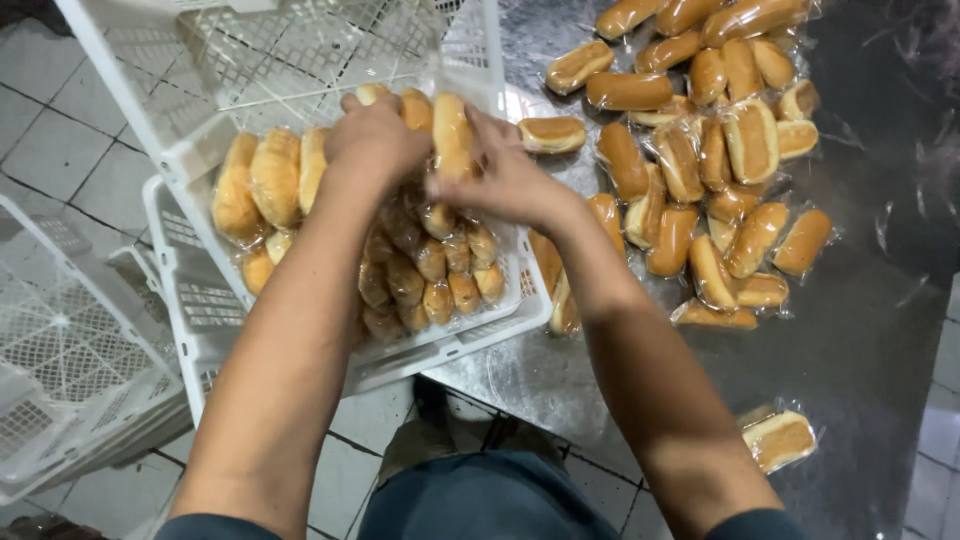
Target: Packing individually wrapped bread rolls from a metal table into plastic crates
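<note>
1. Wrapped bread rolls (400, 270) fill the white plastic crate (300, 60), which sits tipped at the left edge of the steel tabletop (860, 330), hanging partly over the tiled floor (60, 130).
2. Inside the crate, the rolls stand in tight rows: a group of larger golden ones on the left side, and darker, smaller ones packed toward the near rim.
3. The left hand (372, 140) presses down on the top of the middle rows, its fingers curled over the rolls; whether they clasp one roll or only rest on them cannot be told.
4. The right hand (505, 175) is just beside the left, its fingers closed around one upright roll in clear wrap (452, 135), which touches the rolls already in the crate.
5. A loose heap of wrapped rolls (700, 160) lies on the tabletop to the right of the crate, reaching toward the far edge.
6. A few rolls from this heap lie against the crate's right wall, just under the right forearm.
7. One single wrapped roll (780, 440) lies apart near the tabletop's near edge, well away from the heap.
8. A second white crate (180, 290) sits below the first, and more empty white crates (70, 370) are stacked on the floor at the left.
9. Blue trousers (480, 500) show at the bottom of the view.
</note>
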